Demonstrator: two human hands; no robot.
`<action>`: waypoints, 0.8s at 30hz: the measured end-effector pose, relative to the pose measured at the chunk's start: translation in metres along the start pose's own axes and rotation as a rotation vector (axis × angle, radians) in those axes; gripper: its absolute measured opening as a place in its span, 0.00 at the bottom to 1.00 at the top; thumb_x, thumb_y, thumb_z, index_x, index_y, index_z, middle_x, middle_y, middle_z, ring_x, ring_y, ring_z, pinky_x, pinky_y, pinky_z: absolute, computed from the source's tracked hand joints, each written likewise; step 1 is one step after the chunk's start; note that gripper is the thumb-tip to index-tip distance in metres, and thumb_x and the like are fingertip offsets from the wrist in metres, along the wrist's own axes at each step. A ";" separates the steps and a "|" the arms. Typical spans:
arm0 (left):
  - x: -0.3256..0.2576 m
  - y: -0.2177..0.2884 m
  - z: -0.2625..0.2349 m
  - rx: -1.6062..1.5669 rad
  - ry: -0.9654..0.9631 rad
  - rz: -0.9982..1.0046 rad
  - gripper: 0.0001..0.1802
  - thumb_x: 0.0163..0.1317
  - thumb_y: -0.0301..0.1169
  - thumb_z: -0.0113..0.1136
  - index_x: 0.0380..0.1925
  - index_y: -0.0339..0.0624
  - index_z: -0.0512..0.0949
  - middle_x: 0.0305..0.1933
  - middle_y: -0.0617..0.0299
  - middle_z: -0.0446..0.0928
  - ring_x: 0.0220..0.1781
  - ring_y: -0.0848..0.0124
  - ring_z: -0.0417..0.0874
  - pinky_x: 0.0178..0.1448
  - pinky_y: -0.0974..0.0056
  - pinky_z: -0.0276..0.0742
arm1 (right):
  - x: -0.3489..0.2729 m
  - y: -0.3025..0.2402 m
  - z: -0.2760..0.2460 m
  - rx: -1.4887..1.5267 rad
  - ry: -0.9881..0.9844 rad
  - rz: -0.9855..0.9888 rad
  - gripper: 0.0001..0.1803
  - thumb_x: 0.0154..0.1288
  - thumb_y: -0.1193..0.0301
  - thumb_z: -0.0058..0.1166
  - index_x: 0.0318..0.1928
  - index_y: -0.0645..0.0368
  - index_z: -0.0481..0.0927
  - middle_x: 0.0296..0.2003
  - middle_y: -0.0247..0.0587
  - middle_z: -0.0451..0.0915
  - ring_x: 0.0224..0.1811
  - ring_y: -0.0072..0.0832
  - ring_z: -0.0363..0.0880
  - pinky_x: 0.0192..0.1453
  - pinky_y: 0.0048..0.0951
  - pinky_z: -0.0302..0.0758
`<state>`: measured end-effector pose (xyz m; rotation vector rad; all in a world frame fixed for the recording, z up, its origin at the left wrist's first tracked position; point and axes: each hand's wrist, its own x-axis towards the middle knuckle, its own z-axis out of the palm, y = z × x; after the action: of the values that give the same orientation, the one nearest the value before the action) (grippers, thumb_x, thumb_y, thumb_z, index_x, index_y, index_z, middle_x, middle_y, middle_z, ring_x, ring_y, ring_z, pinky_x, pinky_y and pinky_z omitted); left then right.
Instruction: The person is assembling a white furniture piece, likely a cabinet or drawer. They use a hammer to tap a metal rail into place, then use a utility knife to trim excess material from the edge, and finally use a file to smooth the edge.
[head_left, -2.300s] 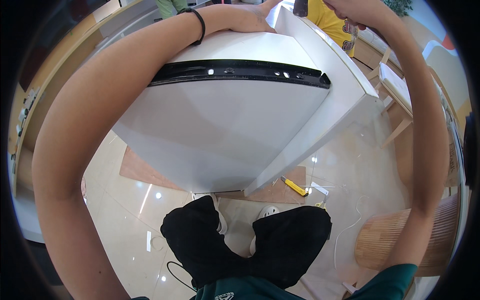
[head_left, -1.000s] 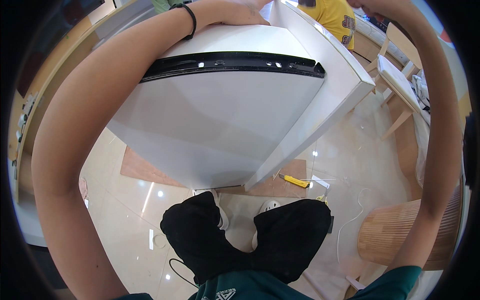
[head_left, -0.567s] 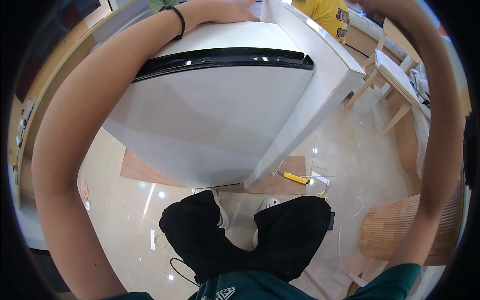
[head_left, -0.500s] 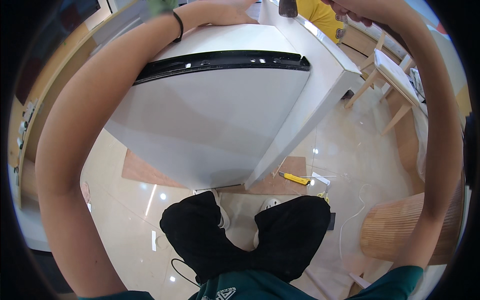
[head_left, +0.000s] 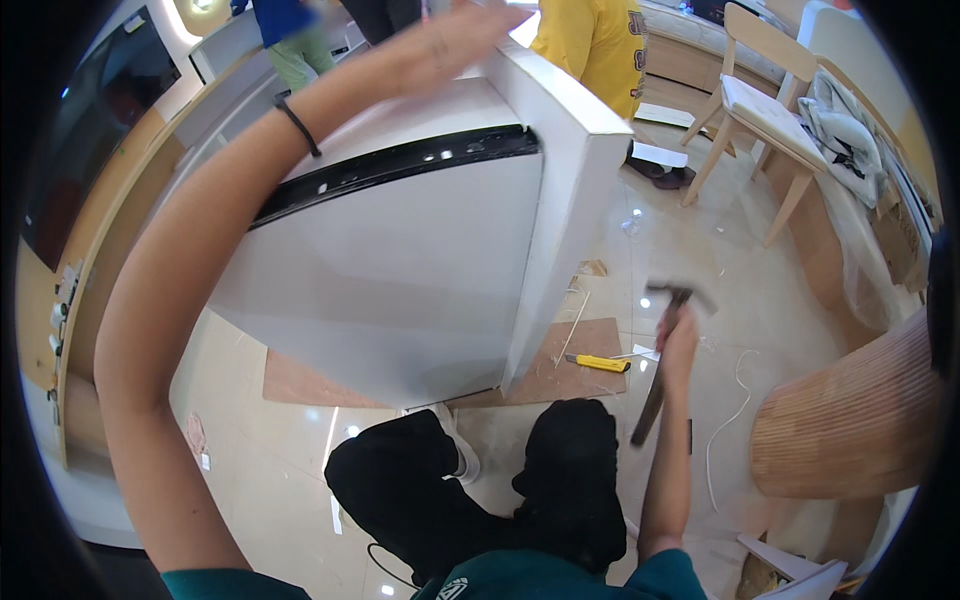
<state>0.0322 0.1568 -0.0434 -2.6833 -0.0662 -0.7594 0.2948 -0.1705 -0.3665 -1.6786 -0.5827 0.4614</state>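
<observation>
While cabinet (head_left: 400, 290) tilted, hammer (head_left: 662, 370) gripped.

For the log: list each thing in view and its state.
White cabinet: tipped, held up off the floor.
Left hand: flat on the cabinet's top edge.
Right hand: closed on the hammer, raised beside the cabinet.
Yellow knife: lying on cardboard.
Chair: upright.

A yellow utility knife (head_left: 598, 362) lies on a brown cardboard sheet (head_left: 580, 350) on the glossy tiled floor (head_left: 760, 300). A wooden chair (head_left: 752, 110) stands beyond, near a person in yellow (head_left: 590, 45).
</observation>
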 end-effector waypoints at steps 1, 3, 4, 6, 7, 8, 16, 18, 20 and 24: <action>0.024 0.008 0.016 -0.077 -0.063 0.000 0.25 0.78 0.37 0.30 0.70 0.46 0.62 0.72 0.48 0.62 0.73 0.54 0.62 0.78 0.57 0.53 | 0.001 0.077 -0.018 -0.358 0.078 -0.075 0.24 0.74 0.56 0.34 0.34 0.64 0.74 0.23 0.54 0.75 0.26 0.52 0.75 0.34 0.48 0.70; 0.039 0.029 0.017 -0.128 -0.185 -0.062 0.26 0.77 0.39 0.26 0.70 0.47 0.62 0.72 0.46 0.61 0.74 0.53 0.60 0.79 0.56 0.49 | -0.044 0.124 -0.027 -0.460 0.040 0.051 0.22 0.73 0.59 0.34 0.40 0.66 0.74 0.31 0.64 0.77 0.37 0.62 0.75 0.43 0.56 0.68; 0.039 0.035 0.009 -0.115 -0.218 -0.112 0.26 0.77 0.39 0.26 0.71 0.47 0.62 0.72 0.46 0.61 0.74 0.53 0.60 0.79 0.55 0.49 | -0.063 0.144 -0.026 -0.527 0.048 0.073 0.21 0.74 0.59 0.34 0.42 0.65 0.74 0.32 0.64 0.78 0.38 0.62 0.77 0.43 0.56 0.69; 0.026 0.031 0.005 -0.117 -0.219 -0.195 0.27 0.77 0.40 0.26 0.71 0.47 0.61 0.72 0.45 0.62 0.74 0.53 0.60 0.79 0.55 0.49 | -0.096 0.158 -0.023 -0.740 0.010 0.170 0.21 0.74 0.59 0.36 0.47 0.65 0.74 0.31 0.64 0.79 0.39 0.63 0.77 0.44 0.58 0.69; 0.019 0.024 0.004 -0.135 -0.186 -0.213 0.28 0.77 0.41 0.25 0.71 0.47 0.61 0.72 0.46 0.62 0.74 0.53 0.60 0.79 0.55 0.50 | -0.106 0.174 -0.026 -0.769 -0.018 0.178 0.21 0.75 0.59 0.36 0.47 0.64 0.73 0.33 0.62 0.79 0.40 0.60 0.78 0.45 0.56 0.70; 0.014 0.017 0.003 -0.153 -0.152 -0.230 0.28 0.77 0.43 0.24 0.71 0.47 0.61 0.72 0.46 0.62 0.74 0.53 0.60 0.79 0.55 0.50 | -0.111 0.190 -0.026 -0.796 -0.044 0.187 0.20 0.75 0.59 0.36 0.47 0.64 0.73 0.35 0.60 0.80 0.40 0.58 0.78 0.46 0.55 0.71; 0.007 0.028 -0.027 -0.178 -0.372 -0.369 0.35 0.78 0.50 0.26 0.71 0.31 0.55 0.76 0.42 0.52 0.79 0.52 0.50 0.81 0.56 0.43 | -0.150 0.262 -0.024 -0.792 -0.049 0.139 0.16 0.72 0.68 0.47 0.52 0.68 0.69 0.50 0.58 0.71 0.56 0.52 0.68 0.59 0.48 0.67; 0.033 0.052 -0.035 -0.241 -0.419 -0.627 0.35 0.78 0.48 0.28 0.72 0.30 0.51 0.77 0.41 0.49 0.80 0.51 0.46 0.81 0.54 0.42 | -0.151 0.283 -0.020 -0.842 -0.013 0.103 0.16 0.70 0.68 0.49 0.51 0.69 0.69 0.48 0.58 0.70 0.55 0.54 0.67 0.59 0.48 0.66; 0.039 0.048 -0.024 -0.259 -0.415 -0.609 0.34 0.77 0.48 0.29 0.71 0.30 0.52 0.75 0.42 0.51 0.78 0.51 0.47 0.80 0.55 0.44 | -0.148 0.294 -0.026 -0.918 0.067 0.076 0.16 0.69 0.69 0.52 0.48 0.70 0.69 0.48 0.59 0.69 0.54 0.56 0.67 0.59 0.51 0.66; -0.003 0.035 -0.060 -0.163 -0.482 -0.642 0.33 0.76 0.47 0.30 0.69 0.29 0.54 0.72 0.42 0.54 0.75 0.52 0.51 0.78 0.55 0.47 | -0.166 0.300 -0.006 -0.863 0.023 0.035 0.16 0.66 0.68 0.55 0.47 0.64 0.70 0.45 0.55 0.69 0.51 0.52 0.68 0.57 0.49 0.66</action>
<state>0.0038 0.1038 -0.0082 -2.9538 -1.0600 -0.2538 0.2037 -0.3166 -0.6631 -2.5092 -0.8001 0.2134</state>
